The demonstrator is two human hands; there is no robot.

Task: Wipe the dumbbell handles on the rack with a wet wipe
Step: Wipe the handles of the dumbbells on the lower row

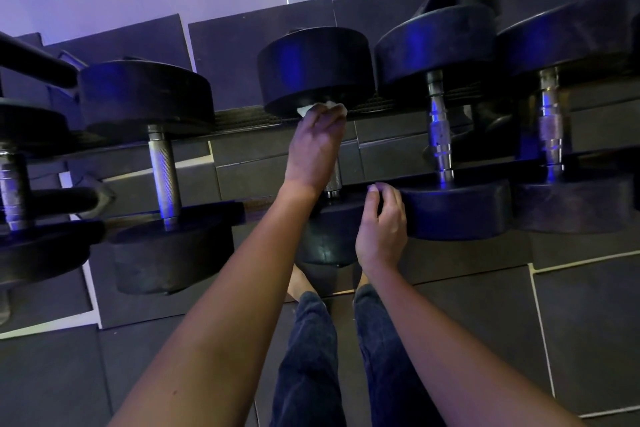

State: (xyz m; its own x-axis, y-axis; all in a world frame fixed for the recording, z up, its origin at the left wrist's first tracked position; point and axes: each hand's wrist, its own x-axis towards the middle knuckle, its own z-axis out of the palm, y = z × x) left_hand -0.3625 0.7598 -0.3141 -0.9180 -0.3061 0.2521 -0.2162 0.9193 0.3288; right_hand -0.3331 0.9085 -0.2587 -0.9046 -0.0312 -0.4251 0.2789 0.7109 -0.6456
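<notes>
Black round-headed dumbbells lie side by side on a rack, their steel handles running away from me. My left hand (317, 149) is wrapped over the handle of the middle dumbbell (316, 69), pressing a white wet wipe (320, 108) against the handle's far end by the far head. Only the near end of that handle (333, 180) shows below my wrist. My right hand (382, 222) rests with curled fingers on the near head (327, 236) of the same dumbbell, holding nothing.
A dumbbell with a bare knurled handle (164, 170) lies to the left. Two with ridged chrome handles (440, 135) (551, 125) lie to the right. The rack rails (242, 120) cross under the heads. Dark rubber floor tiles (571, 322), my jeans and bare feet are below.
</notes>
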